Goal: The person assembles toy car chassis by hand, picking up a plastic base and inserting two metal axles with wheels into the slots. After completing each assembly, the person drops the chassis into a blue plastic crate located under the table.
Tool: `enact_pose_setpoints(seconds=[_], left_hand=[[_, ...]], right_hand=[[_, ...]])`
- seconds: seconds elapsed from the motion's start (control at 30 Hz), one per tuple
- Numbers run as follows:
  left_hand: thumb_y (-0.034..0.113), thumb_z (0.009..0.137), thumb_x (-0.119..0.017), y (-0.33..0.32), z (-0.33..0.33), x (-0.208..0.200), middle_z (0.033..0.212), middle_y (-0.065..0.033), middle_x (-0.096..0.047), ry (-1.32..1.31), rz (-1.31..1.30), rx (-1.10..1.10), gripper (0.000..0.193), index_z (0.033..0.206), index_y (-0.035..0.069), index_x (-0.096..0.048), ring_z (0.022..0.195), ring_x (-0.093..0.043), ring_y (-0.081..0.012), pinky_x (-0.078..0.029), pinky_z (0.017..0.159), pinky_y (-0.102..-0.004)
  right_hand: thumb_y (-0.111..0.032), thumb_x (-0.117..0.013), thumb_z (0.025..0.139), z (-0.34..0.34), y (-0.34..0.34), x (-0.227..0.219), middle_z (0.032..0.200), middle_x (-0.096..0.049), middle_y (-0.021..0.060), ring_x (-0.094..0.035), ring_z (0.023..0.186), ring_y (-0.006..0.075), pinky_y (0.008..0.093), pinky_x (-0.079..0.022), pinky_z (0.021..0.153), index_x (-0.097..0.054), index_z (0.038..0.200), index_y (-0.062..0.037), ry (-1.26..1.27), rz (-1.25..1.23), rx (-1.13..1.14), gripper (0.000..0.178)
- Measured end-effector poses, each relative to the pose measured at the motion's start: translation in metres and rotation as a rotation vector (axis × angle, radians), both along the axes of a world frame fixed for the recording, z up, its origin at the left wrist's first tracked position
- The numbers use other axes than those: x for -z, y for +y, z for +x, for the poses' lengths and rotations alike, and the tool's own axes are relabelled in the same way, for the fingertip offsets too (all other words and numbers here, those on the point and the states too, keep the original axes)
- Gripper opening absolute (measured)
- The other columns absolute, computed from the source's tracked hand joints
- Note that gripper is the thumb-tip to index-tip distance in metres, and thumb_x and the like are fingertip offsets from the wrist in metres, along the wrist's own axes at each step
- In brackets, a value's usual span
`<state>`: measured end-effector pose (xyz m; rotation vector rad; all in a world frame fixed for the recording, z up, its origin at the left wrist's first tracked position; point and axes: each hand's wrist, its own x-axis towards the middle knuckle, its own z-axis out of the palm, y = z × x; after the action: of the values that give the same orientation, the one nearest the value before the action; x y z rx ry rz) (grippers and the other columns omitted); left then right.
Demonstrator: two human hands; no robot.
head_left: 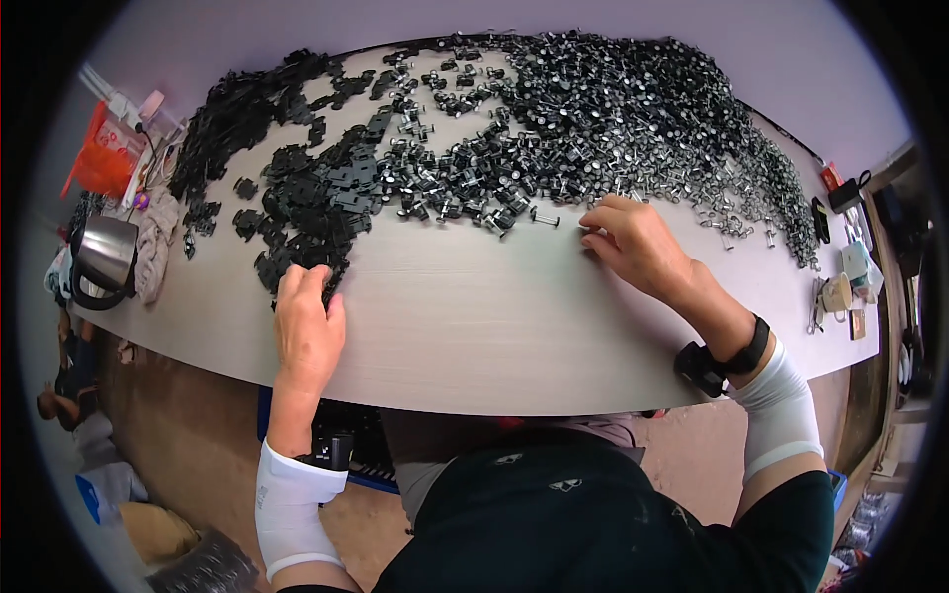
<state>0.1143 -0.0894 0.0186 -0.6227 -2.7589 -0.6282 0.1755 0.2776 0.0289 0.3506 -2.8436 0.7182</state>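
My left hand (308,321) is at the near end of a heap of flat black plastic pieces (297,188). Its fingers are bent and its thumb closes toward them around a black piece (333,285), partly covered by the hand. Further right, my right hand (633,242) hovers at the front edge of a big pile of small metal pins with round heads (672,119), many with black parts on them. Thumb and fingertips are pinched together there; what they hold, if anything, is hidden. A single pin (545,216) lies just left of those fingertips.
A steel kettle (105,259) and a bunched cloth (153,242) sit at the table's left end, beside an orange bag (104,153). At the right end are a mug (835,294) and a black object (848,195). Below the table's front edge is a blue crate (371,482).
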Motion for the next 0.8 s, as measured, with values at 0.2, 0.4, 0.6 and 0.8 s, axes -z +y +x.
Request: enact_pose_setpoints(seconds=[0.2,0.4,0.6,0.8], left_hand=[[-0.005,0.078,-0.059,0.007,0.004,0.007,0.082,-0.0122,-0.061,-0.123,0.288,0.149,0.025,0.103,-0.006,-0.057,0.064,-0.060,-0.0230,-0.046,0.056,-0.0294],[-0.001,0.084,-0.056,0.048,0.009,-0.010,0.083,-0.0092,-0.060,-0.913,0.865,0.187,0.030,0.112,-0.008,-0.052,0.058,-0.056,-0.0104,-0.042,0.046,-0.0193],[-0.004,0.082,-0.056,0.062,0.012,-0.002,0.083,-0.0087,-0.060,-1.107,0.970,0.262,0.035,0.116,-0.008,-0.048,0.058,-0.056,-0.0091,-0.039,0.044,-0.0187],[-0.008,0.079,-0.059,0.070,0.015,0.005,0.088,-0.0056,-0.061,-0.951,0.940,0.251,0.036,0.114,-0.006,-0.051,0.071,-0.057,-0.0076,-0.045,0.059,-0.0182]], right_hand=[[-0.003,-0.066,0.075,-0.017,-0.018,0.005,0.081,-0.059,0.0138,-0.061,0.071,0.0304,0.0362,-0.049,0.063,-0.061,0.093,0.0023,0.087,-0.024,-0.073,0.019],[-0.003,-0.065,0.073,-0.025,-0.017,0.013,0.077,-0.058,0.0132,-0.059,0.073,0.0327,0.0390,-0.048,0.064,-0.059,0.075,0.0004,0.049,0.109,-0.099,0.007],[-0.004,-0.065,0.073,-0.011,-0.009,-0.005,0.075,-0.060,0.0144,-0.059,0.072,0.0325,0.0393,-0.047,0.064,-0.061,0.083,0.0007,-0.088,0.027,-0.015,0.012],[-0.005,-0.065,0.074,-0.017,-0.001,0.003,0.077,-0.061,0.0159,-0.061,0.073,0.0340,0.0404,-0.048,0.066,-0.060,0.091,0.0009,-0.050,0.005,-0.165,0.019]])
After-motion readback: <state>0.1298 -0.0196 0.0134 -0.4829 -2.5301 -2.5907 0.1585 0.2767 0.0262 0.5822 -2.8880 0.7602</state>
